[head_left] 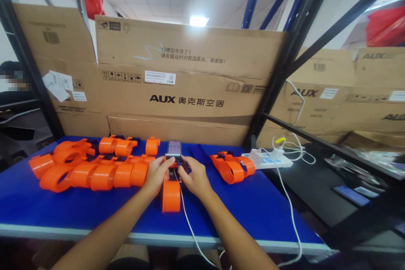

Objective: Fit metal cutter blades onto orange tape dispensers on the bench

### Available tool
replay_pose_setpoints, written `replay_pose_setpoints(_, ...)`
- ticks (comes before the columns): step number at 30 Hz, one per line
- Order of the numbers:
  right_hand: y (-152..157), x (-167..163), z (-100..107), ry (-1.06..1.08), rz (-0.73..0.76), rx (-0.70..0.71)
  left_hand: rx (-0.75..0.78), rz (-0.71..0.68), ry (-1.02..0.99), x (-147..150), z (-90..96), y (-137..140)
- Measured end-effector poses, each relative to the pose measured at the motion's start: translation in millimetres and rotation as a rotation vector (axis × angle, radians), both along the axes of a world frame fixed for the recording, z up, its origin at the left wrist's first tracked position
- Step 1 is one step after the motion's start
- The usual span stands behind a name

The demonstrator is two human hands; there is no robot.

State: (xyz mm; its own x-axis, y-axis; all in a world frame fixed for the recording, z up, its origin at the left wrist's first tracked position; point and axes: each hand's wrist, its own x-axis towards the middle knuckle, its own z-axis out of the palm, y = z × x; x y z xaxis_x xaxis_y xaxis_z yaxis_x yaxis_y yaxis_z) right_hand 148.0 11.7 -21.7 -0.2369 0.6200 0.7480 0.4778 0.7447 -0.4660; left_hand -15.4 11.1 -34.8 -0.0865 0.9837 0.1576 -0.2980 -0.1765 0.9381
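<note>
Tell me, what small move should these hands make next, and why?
Perhaps the left hand should steady the device while the right hand eases its thumb aside for a look at the cable. Both hands are at the device's near end, and the cable runs up between them, but I cannot tell whether it is plugged in.

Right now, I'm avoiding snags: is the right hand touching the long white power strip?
Apart: the head view shows blue tabletop between right hand and power strip.
</note>
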Motion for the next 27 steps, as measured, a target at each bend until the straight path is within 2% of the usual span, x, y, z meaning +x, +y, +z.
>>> replay_pose_setpoints(4, 2.4, 1.2, 2.8, -0.001, 0.017, -0.035, -0.059, -0.012, -0.12, 0.9, 3.0, -2.3)
replay_pose_setpoints(8, 5.9, 6.8, 5.2, -0.116, 0.048, 0.007, -0.201, -0.066, -0.323, 2.3, 9.9, -4.2)
replay_pose_setpoints(13, 8.3, 9.3, 2.0, -0.197, -0.004, 0.128, -0.343, -0.286, -0.572, 6.5, 16.0, -4.1)
replay_pose_setpoints(20, 3.0, 6.5, 2.6, -0.355, -0.137, 0.158, -0.38, -0.374, -0.562, 8.4, 22.1, -9.8)
replay_pose_setpoints(27, 4.9, 5.5, -0.5, -0.455, -0.179, 0.158, -0.363, -0.442, -0.582, 7.5, 25.6, -11.6)
